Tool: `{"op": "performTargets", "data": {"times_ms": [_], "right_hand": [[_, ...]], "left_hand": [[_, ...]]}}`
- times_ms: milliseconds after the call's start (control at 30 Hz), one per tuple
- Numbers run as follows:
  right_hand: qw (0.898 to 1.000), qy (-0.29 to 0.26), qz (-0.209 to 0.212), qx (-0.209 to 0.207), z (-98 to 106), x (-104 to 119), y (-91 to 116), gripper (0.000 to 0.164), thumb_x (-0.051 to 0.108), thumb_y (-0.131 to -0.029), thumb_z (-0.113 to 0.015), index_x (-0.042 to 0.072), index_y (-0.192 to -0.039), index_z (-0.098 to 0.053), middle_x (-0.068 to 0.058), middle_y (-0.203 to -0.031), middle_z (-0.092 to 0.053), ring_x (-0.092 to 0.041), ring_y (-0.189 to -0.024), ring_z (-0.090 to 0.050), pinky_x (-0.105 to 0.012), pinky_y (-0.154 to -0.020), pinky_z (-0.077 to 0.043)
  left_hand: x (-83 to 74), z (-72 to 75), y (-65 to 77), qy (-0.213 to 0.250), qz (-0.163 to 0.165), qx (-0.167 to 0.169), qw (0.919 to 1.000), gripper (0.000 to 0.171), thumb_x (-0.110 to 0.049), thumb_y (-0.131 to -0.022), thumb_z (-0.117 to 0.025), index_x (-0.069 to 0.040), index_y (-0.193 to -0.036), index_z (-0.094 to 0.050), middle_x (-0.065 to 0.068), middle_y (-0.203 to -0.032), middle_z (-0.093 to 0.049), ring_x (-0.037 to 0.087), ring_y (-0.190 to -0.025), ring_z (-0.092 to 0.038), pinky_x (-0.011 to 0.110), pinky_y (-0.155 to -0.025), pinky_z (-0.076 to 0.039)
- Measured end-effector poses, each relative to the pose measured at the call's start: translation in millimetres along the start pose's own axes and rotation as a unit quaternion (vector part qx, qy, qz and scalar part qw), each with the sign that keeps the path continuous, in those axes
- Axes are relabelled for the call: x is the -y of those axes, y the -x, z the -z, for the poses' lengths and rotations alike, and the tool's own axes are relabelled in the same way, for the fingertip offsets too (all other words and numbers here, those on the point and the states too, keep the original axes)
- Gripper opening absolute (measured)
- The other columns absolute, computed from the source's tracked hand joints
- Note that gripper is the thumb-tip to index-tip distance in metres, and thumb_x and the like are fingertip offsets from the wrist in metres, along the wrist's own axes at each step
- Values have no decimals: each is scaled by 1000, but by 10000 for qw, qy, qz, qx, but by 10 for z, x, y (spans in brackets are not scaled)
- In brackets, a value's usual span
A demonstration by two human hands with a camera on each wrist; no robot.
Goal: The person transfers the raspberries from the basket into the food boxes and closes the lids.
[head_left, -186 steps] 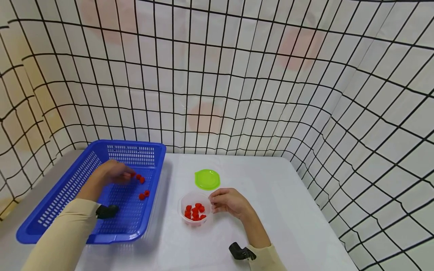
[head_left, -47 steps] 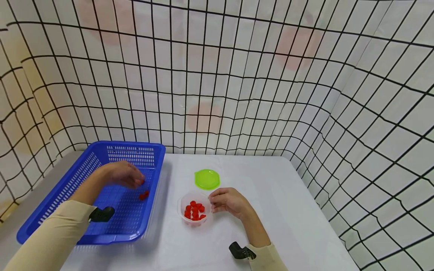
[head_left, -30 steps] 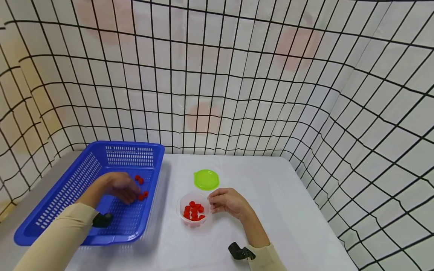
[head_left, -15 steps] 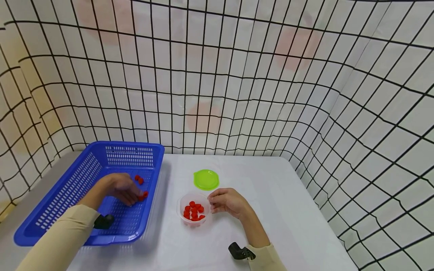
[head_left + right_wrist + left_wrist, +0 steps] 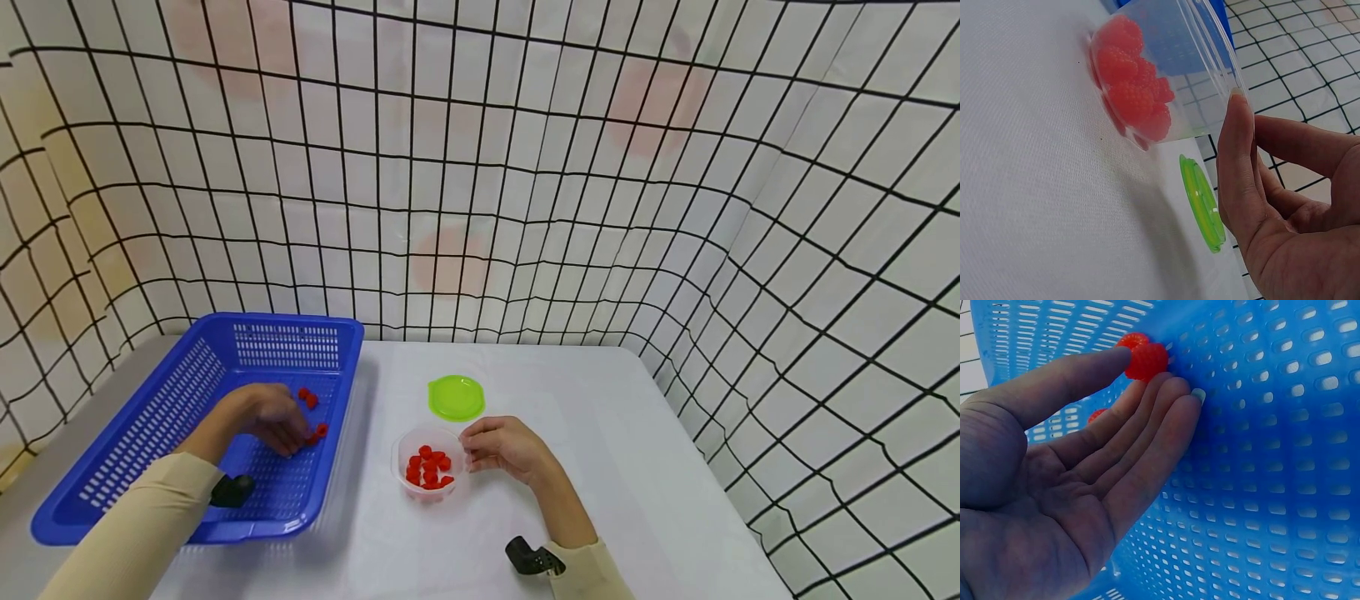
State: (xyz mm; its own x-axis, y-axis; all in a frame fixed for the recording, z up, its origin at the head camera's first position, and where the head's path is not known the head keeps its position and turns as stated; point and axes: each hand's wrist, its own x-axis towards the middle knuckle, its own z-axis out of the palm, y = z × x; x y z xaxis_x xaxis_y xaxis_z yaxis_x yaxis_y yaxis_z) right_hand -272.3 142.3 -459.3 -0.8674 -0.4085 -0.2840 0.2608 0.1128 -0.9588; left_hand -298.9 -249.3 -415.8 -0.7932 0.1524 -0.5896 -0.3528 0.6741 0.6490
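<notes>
Inside the blue plastic basket (image 5: 217, 528), my left hand (image 5: 272, 421) reaches down to its floor. Its thumb and fingers pinch a red raspberry (image 5: 1149, 361); another raspberry (image 5: 322, 430) lies right beside that one. Farther back in the basket are two more raspberries, one of them the nearer raspberry (image 5: 311, 401). My right hand (image 5: 506, 450) pinches the rim of a clear round tub (image 5: 408, 493) between thumb and fingers. The tub stands upright on the table with several raspberries (image 5: 1130, 103) in its bottom.
A bright green lid (image 5: 457, 397) lies flat on the white table (image 5: 600, 467) behind the tub. Black grid netting (image 5: 480, 208) over white sheeting encloses the back and sides. The basket's raised wall stands between the left hand and the tub.
One more raspberry is in the tub than 6.2 s ago. My left hand has shifted from the back raspberries toward the front pair and taken hold of one. The right hand stays at the tub.
</notes>
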Motion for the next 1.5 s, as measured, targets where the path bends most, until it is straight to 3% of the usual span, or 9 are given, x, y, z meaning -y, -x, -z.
{"op": "performTargets", "data": {"times_ms": [433,933,1200,1500], "right_hand": [[10000,29,-1,-3,-2,0,3,24,10,-95,-66,-10,-109,-66,-6,-82,-67,-17,-71,-65,-28,-72,-63],[10000,17,-22,-38,-11,4,8,24,11,-95,-66,-9,-109,-66,-7,-82,-67,-18,-72,-66,-29,-73,-63],[10000,10,-6,-46,-6,2,8,25,11,-95,-66,-10,-110,-66,-6,-82,-67,-17,-72,-65,-29,-72,-63],[10000,10,-2,-25,-2,-2,5,26,10,-95,-66,-11,-110,-66,-6,-82,-68,-17,-71,-65,-29,-72,-63]], "left_hand": [[-27,-21,-14,-171,66,-116,9998,21,-10,-90,-75,8,-100,-73,16,-88,-74,26,-79,-73,42,-78,-64],[-13,64,36,-99,-109,-128,9998,23,-5,-89,-71,9,-107,-71,18,-96,-73,28,-86,-73,44,-81,-63],[-93,167,112,-17,-498,-167,9986,30,-6,-88,-69,11,-113,-68,20,-104,-72,30,-93,-71,48,-87,-61],[-209,229,171,214,-1005,56,9947,33,-9,-91,-65,6,-119,-69,19,-109,-72,27,-91,-70,45,-90,-61]]}}
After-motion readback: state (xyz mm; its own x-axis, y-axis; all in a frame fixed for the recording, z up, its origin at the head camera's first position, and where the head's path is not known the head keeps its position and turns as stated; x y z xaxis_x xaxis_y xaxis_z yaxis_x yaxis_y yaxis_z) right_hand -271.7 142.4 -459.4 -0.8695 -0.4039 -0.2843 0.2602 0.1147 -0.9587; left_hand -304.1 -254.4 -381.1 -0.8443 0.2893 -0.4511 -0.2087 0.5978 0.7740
